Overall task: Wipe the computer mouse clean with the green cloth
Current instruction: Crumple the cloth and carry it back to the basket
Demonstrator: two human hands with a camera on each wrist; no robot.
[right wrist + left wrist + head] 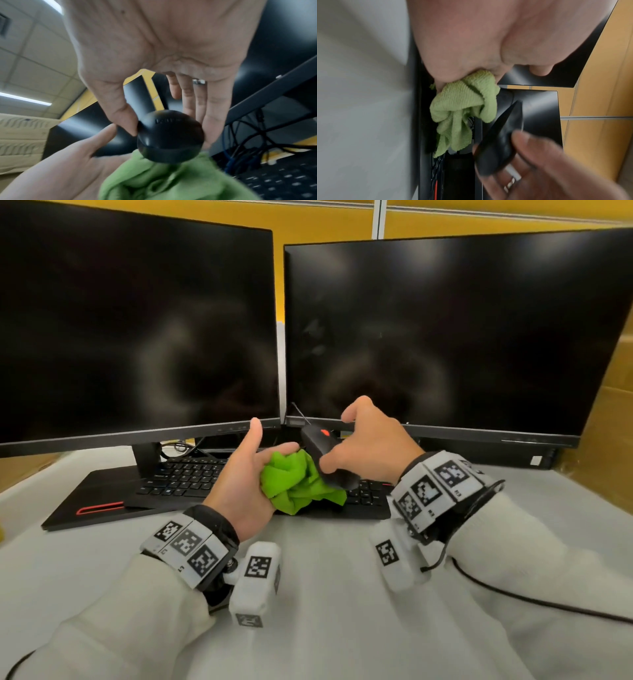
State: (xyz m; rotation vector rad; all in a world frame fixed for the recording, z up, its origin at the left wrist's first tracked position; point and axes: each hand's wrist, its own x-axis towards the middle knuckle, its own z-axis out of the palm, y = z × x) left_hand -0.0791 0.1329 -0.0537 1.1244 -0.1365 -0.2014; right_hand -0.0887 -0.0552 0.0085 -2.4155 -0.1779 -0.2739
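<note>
Head view: the right hand (368, 445) grips the mouse (325, 457) by its sides, raised above the keyboard (185, 477); at its 8 o'clock the left hand (245, 474) clutches the bunched cloth (298, 482), touching its underside. The mouse looks light, hard and smooth, so side holds suit; the cloth is soft.

Office desk: two monitors (445, 337), keyboard (185, 477), yellow partition (325, 220)
</note>
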